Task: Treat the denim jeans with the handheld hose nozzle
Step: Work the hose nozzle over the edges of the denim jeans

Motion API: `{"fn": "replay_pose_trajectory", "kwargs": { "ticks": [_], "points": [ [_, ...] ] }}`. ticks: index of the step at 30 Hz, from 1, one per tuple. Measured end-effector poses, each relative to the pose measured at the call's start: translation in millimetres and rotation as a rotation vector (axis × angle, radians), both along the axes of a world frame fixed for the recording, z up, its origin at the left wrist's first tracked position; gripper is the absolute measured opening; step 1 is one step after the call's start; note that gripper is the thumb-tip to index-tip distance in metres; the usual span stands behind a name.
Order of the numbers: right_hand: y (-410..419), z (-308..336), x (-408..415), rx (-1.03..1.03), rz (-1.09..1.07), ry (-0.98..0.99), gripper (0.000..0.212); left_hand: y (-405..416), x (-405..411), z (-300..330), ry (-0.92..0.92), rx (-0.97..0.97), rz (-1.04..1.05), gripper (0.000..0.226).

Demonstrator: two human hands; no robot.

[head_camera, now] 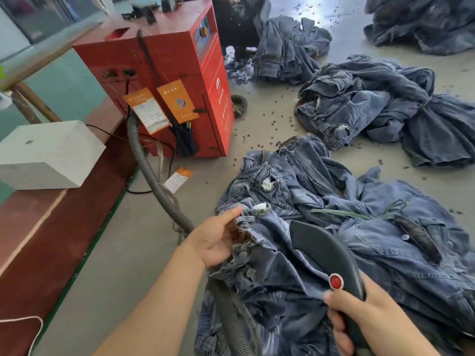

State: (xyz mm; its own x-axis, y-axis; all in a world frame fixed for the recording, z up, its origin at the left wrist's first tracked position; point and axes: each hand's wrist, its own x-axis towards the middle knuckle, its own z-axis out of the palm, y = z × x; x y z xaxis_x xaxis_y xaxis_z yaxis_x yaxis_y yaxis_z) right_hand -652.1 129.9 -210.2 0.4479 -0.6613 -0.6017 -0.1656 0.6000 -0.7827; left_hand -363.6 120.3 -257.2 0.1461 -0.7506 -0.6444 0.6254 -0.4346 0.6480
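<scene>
Two hands work over the jeans (321, 253) heaped on the floor (144, 253) right of the red machine (164, 73). The left hand (218, 240) pinches a frayed denim edge. The right hand (359, 319) curls round the nozzle (323, 250), thumb just below its red button (336, 281). The hose (154, 181) runs back to the machine.
</scene>
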Motion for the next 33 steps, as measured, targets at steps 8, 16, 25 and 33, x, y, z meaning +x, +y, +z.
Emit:
{"fn": "replay_pose_trajectory", "kwargs": {
  "ticks": [8, 16, 25, 33],
  "points": [
    [-1.5, 14.6, 22.4, -0.06, 0.162, 0.096, 0.027, -11.7, -18.9, -10.7, 0.171, -0.156, -0.125, 0.069],
    [-11.9, 2.7, 38.7, -0.245, 0.041, 0.248, 0.018, -13.8, -25.8, -31.7, 0.294, -0.224, -0.117, 0.08],
    [-19.4, 3.8, 34.9, -0.332, 0.128, 0.353, 0.012, -19.4, -34.5, -32.9, 0.306, -0.296, -0.105, 0.078],
    [-15.6, 7.6, 35.9, -0.418, 0.304, 0.421, 0.017, -19.6, -45.3, -18.8, 0.349, -0.348, -0.229, 0.111]
  ]
}}
